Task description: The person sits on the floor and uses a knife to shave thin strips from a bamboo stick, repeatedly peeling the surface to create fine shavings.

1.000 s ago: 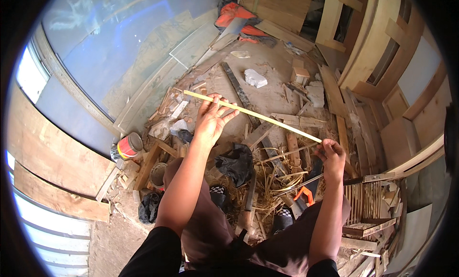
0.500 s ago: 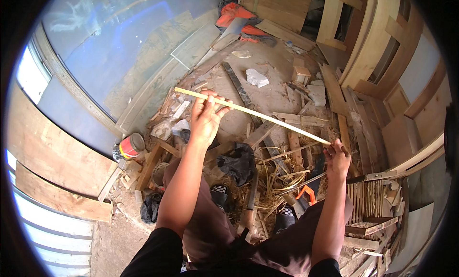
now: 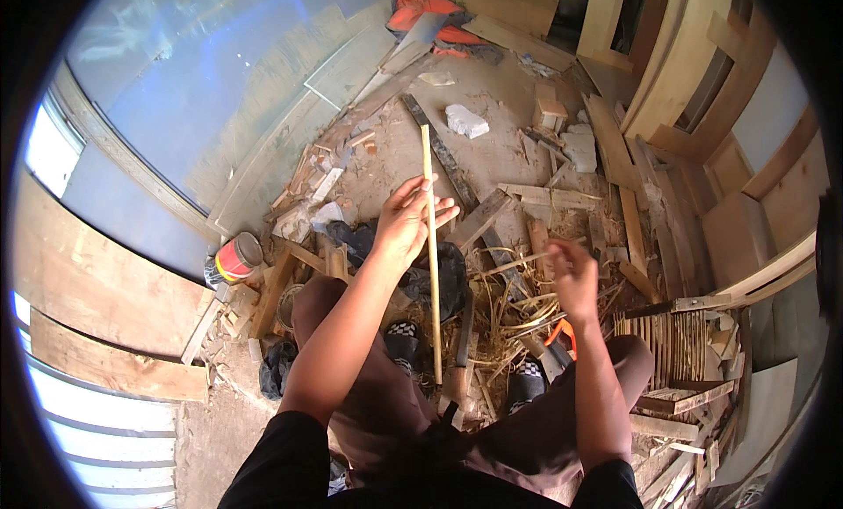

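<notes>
My left hand [image 3: 406, 223] is closed around a thin, pale wooden strip [image 3: 434, 307]. The strip stands nearly upright in the picture, its upper end above my fingers and its lower end over the gap between my shoes. Away to the right, my right hand [image 3: 574, 279] is off the strip. Its fingers are loosely curled and slightly blurred, with nothing visible between them. Below that hand, an orange-handled saw [image 3: 562, 335] lies partly hidden among the scraps. Fibrous shavings and thin offcuts [image 3: 518, 311] cover the ground under both hands.
A black plastic bag [image 3: 452, 276] lies by my left shoe. Left of it stands a red-and-yellow paint can [image 3: 237, 259]. A slatted wooden piece [image 3: 672, 351] is at my right. Farther off are a white block [image 3: 466, 121], a dark beam [image 3: 439, 153] and wooden frames [image 3: 702, 79].
The strip has swung from slanting across the view to nearly upright. My right hand has let go of its end and shifted left. My left hand has moved right and slightly down.
</notes>
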